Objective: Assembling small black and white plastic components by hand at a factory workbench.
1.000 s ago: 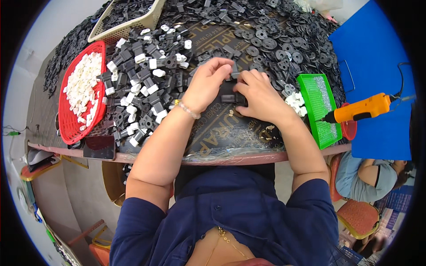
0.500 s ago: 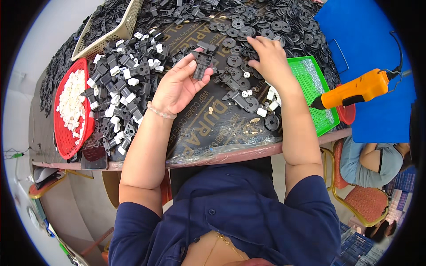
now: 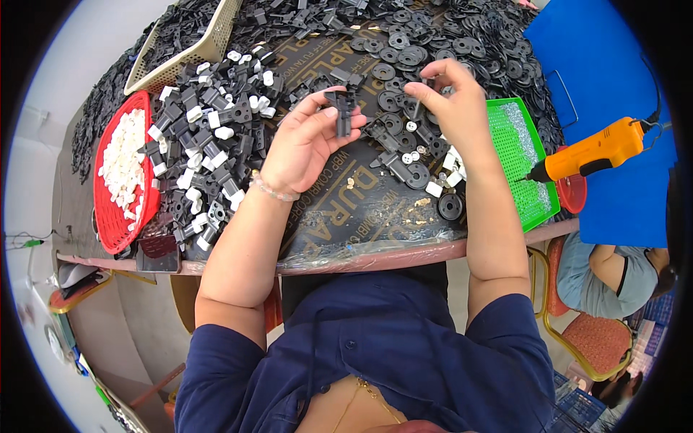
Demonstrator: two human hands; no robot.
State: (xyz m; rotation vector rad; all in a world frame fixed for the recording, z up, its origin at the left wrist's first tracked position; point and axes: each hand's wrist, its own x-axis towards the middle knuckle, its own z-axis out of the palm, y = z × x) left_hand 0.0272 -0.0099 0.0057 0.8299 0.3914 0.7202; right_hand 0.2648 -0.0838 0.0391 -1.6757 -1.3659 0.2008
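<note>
Head view: left hand (image 3: 299, 150) grips a black block (image 3: 343, 124) at 12 o'clock, no white cap visible; right hand (image 3: 462, 97), 1 o'clock, fingers narrowly curled, can't tell if holding anything. White-capped blocks (image 3: 235, 112), 10 o'clock, look done; loose discs (image 3: 411, 56), 1 o'clock, remain.

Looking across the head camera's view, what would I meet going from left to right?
Red basket, heap of black-and-white parts, left hand holding a black part, right hand, green tray, orange tool.
</note>
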